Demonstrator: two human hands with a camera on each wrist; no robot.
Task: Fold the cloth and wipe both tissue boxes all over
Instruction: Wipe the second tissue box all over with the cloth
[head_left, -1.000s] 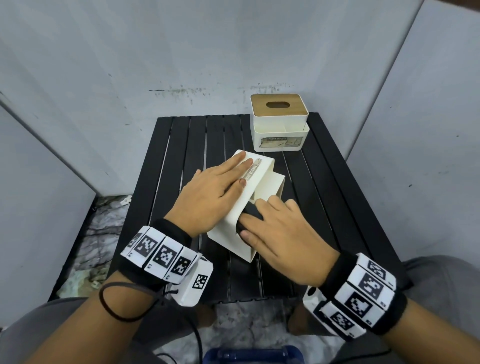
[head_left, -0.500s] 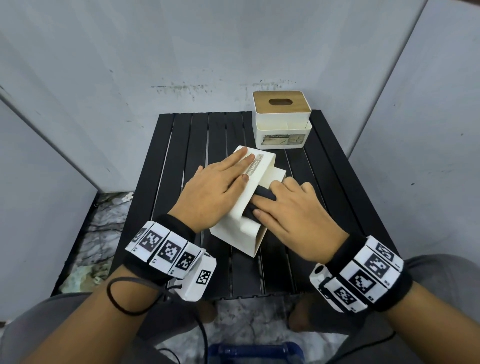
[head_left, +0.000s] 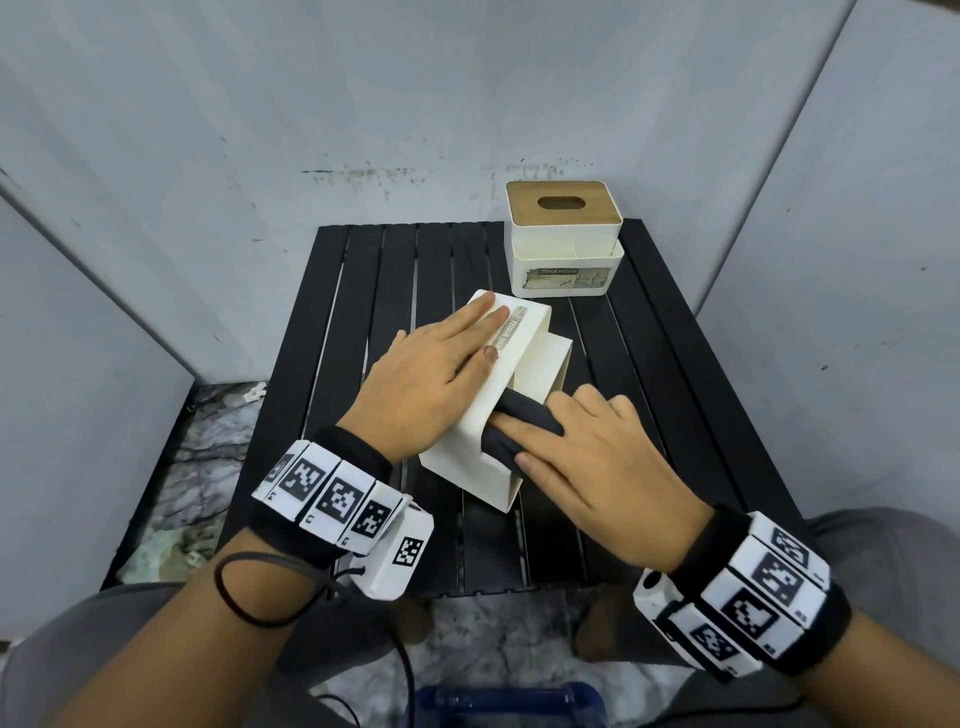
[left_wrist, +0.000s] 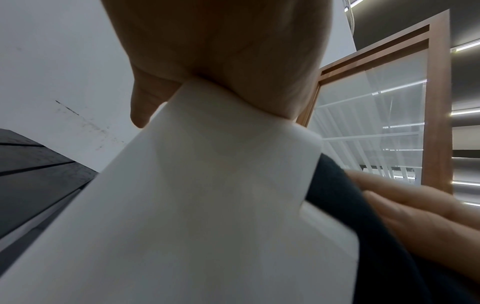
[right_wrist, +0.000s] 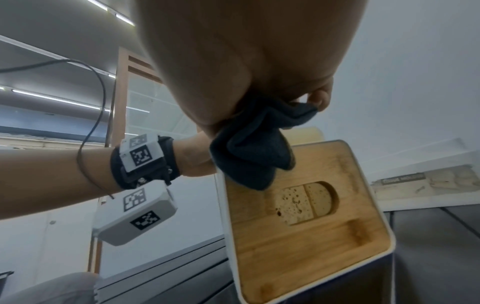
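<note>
A white tissue box (head_left: 483, 447) lies on its side mid-table, its wooden lid (right_wrist: 298, 236) facing right. My left hand (head_left: 441, 374) lies flat on its upper face, fingers straight, holding it down. My right hand (head_left: 582, 447) holds a dark bunched cloth (head_left: 522, 423) and presses it against the lid side near the upper edge. In the right wrist view the cloth (right_wrist: 249, 152) hangs from under the palm onto the lid. A second white tissue box (head_left: 563, 244) with a wooden top stands upright at the table's back right, untouched.
The black slatted table (head_left: 363, 322) is small and sits in a corner between grey walls (head_left: 208, 130). A marbled floor strip (head_left: 208, 431) shows to its left. A blue object (head_left: 509, 706) sits on the floor between my knees.
My right hand slid the cloth away from me along the box's lid side, then a little back toward me. The left hand stayed flat on the box.
</note>
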